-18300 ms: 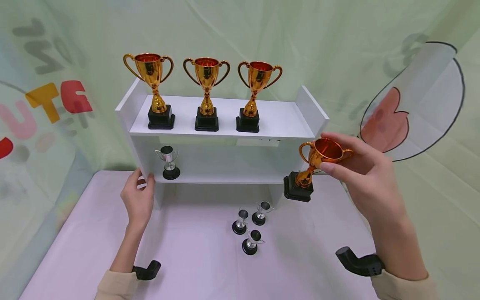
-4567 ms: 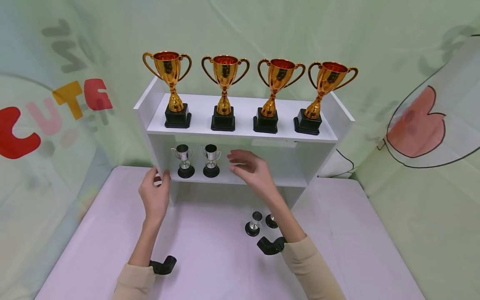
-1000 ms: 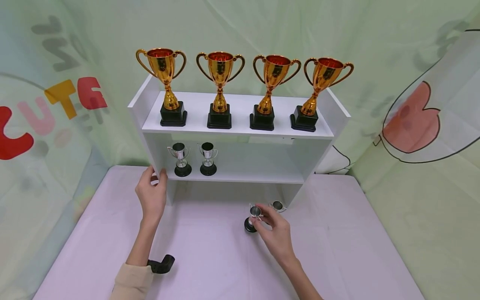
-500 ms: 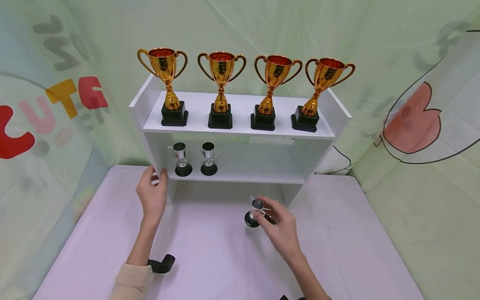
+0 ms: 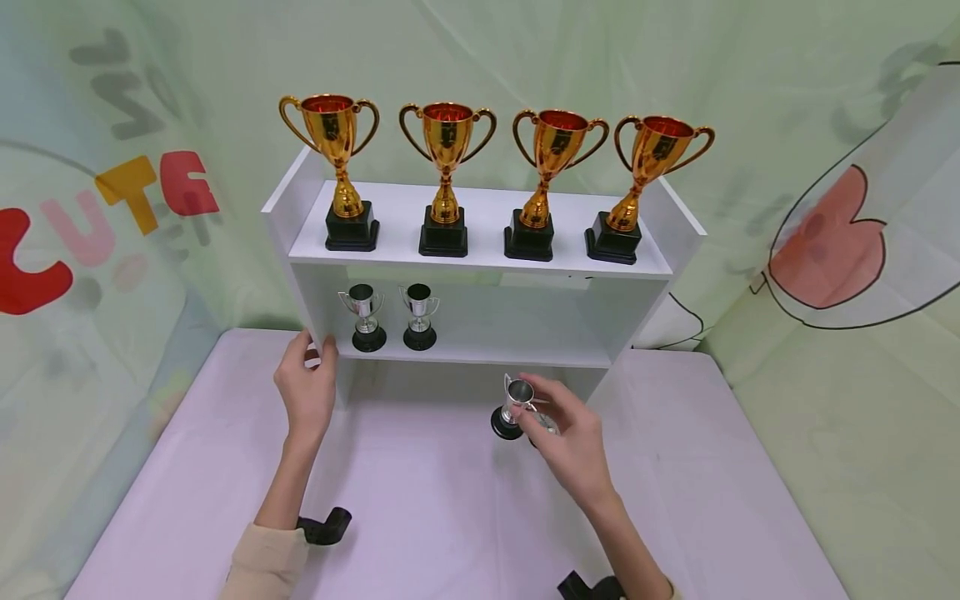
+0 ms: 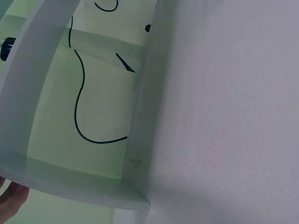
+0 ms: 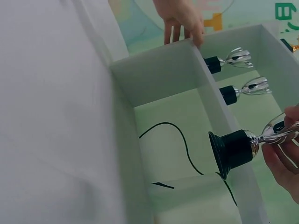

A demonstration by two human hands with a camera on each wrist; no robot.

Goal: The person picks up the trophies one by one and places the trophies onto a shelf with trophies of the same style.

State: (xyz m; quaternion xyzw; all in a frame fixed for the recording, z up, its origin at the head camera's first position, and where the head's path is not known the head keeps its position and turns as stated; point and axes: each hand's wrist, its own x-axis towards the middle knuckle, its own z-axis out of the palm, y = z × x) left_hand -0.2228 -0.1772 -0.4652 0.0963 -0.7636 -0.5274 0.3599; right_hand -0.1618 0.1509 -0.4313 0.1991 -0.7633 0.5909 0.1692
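My right hand (image 5: 566,433) pinches a small silver trophy cup (image 5: 519,392) by its cup and handle. Its round black base (image 7: 231,149) hangs clear of the tablecloth, in front of the white shelf unit (image 5: 480,362). Another small silver trophy is mostly hidden behind the right hand. My left hand (image 5: 306,387) grips the front edge of the unit's left side panel, also visible in the right wrist view. Two silver trophies, one at the left end (image 5: 365,317) and one beside it (image 5: 419,317), stand upright on the middle shelf.
Several gold trophies with black square bases stand in a row on the top shelf, from the leftmost (image 5: 347,167) to the rightmost (image 5: 630,187). A pale tablecloth (image 5: 420,500) covers the table. A printed curtain (image 5: 480,50) hangs behind the unit.
The right hand has lifted the silver trophy from the tablecloth and moved it up toward the shelf unit. The left hand keeps its place. Earlier, a fourth gold trophy was set on the top shelf.
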